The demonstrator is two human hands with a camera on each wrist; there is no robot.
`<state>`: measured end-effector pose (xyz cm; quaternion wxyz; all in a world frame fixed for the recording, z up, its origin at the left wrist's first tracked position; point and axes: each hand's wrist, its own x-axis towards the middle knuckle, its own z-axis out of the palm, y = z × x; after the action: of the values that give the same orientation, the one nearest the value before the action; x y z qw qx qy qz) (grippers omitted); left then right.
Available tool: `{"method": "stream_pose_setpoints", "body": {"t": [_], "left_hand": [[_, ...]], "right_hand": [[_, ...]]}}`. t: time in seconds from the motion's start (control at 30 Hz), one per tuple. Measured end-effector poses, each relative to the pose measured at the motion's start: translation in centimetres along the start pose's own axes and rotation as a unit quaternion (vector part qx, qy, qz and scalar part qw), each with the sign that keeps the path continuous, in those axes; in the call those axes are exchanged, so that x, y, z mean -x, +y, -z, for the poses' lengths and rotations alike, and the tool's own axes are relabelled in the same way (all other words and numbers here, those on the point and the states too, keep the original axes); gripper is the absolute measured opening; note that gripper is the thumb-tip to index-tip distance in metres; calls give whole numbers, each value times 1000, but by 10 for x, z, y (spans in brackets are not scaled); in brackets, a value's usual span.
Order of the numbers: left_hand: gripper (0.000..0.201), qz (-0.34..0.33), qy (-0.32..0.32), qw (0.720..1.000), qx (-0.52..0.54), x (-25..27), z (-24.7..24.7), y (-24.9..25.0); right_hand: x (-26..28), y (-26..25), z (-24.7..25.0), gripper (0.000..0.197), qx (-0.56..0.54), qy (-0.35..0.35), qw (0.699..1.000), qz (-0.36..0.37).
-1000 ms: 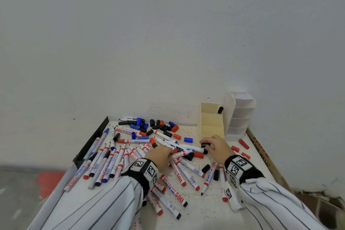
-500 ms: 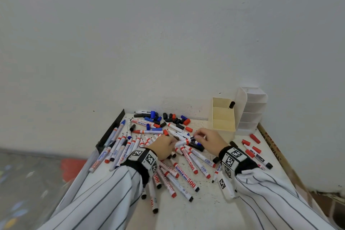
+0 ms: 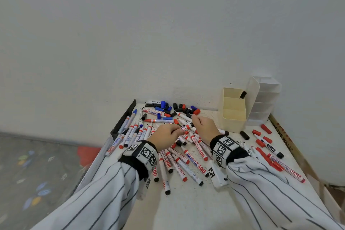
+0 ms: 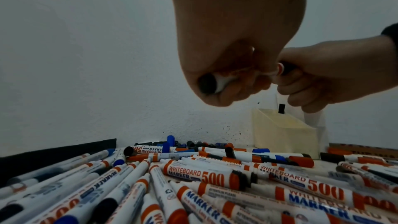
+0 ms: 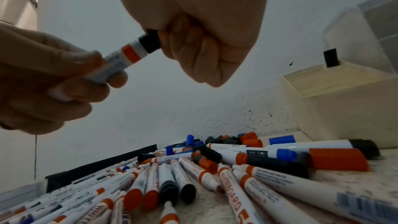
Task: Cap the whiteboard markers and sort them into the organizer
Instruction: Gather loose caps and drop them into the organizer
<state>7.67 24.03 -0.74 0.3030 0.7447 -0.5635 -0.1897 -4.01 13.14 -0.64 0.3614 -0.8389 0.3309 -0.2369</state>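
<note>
A white wall backs the surface (image 3: 196,207), which is strewn with loose markers (image 3: 194,157). Above the pile, my left hand (image 3: 166,135) grips a marker (image 5: 120,60), fingers curled around its barrel; my right hand (image 3: 204,129) clamps fingers on its black cap (image 5: 149,41). The cream organizer (image 3: 233,119) stands far right.

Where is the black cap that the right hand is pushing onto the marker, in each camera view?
Head: black cap at centre, between the two hands.
Left wrist: black cap right of centre, mostly hidden in the right hand.
Right wrist: black cap upper centre-left.
Shared landmark: cream organizer.
</note>
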Motion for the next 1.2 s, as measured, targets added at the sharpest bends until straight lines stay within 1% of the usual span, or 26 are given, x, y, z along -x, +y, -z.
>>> {"method": "stream_pose_setpoints", "body": {"t": [0.07, 0.13, 0.2, 0.3, 0.33, 0.4, 0.47, 0.5, 0.53, 0.6, 0.63, 0.67, 0.7, 0.73, 0.77, 0.8, 0.87, 0.93, 0.97, 1.0, 1.07, 1.1, 1.13, 1.2], "left_hand": [[32, 19, -32, 999, 25, 3, 6, 3], [33, 61, -79, 989, 106, 6, 10, 4], [36, 116, -127, 963, 207, 9, 11, 2], [43, 159, -175, 921, 310, 11, 9, -3], [45, 166, -181, 913, 327, 11, 9, -5], [46, 169, -183, 907, 338, 10, 8, -7], [46, 163, -181, 914, 323, 11, 9, -7], [47, 162, -172, 924, 300, 11, 9, -7], [50, 160, -153, 940, 259, 10, 10, -7], [59, 165, -92, 971, 144, 9, 10, -11], [56, 178, -55, 978, 95, 9, 10, -17], [50, 203, -16, 978, 52, 9, 9, -27], [40, 243, 15, 970, 16, 12, 9, -37], [31, 285, 28, 958, -16, 14, 8, -48], [27, 324, 17, 945, -28, 17, 7, -57], [25, 355, -8, 934, -29, 19, 4, -66], [31, 398, -52, 916, -15, 23, -3, -72], [49, 417, -48, 908, 8, 23, -11, -76], [55, 421, -43, 906, 1, 22, -14, -76], [57, 421, -45, 906, -30, 21, -15, -76], [53, 416, -48, 903, -90, 21, -14, -70], [51, 416, -42, 903, -93, 20, -14, -69], [50, 420, -45, 903, -74, 18, -15, -69], [52, 434, -23, 900, -8, 13, -15, -70]], "right_hand": [[2, -1, -3, 46, -20, -1, 1000, 20], [4, -3, -4, 45, -36, 2, 998, 45], [4, -6, -5, 44, -43, 5, 996, 79], [5, -10, -6, 42, -40, -2, 990, 132], [4, -10, -6, 42, -38, -4, 989, 142], [3, -9, -7, 41, -28, -16, 988, 154], [-1, -7, -6, 40, -4, -36, 986, 160], [-3, -6, -6, 39, 16, -49, 986, 157], [-5, -5, -5, 38, 39, -61, 986, 152], [-8, -4, -2, 34, 68, -74, 985, 137], [-10, -2, -1, 30, 65, -68, 988, 123], [-12, -2, 1, 26, 53, -54, 991, 106], [-14, 0, 3, 25, 41, -34, 995, 89], [-16, 1, 5, 24, 34, -13, 996, 78], [-18, 2, 8, 23, 32, 6, 997, 70], [-19, 4, 10, 22, 30, 21, 997, 66], [-20, 8, 14, 23, 29, 41, 997, 64], [-21, 14, 17, 24, 25, 60, 996, 68], [-22, 16, 19, 24, 21, 74, 995, 70], [-22, 19, 22, 24, 18, 89, 993, 70], [-23, 25, 29, 24, 16, 119, 991, 65], [-25, 28, 34, 25, 16, 132, 989, 59], [-26, 32, 40, 27, 15, 146, 988, 54], [-30, 39, 54, 29, 12, 180, 983, 42]]}}
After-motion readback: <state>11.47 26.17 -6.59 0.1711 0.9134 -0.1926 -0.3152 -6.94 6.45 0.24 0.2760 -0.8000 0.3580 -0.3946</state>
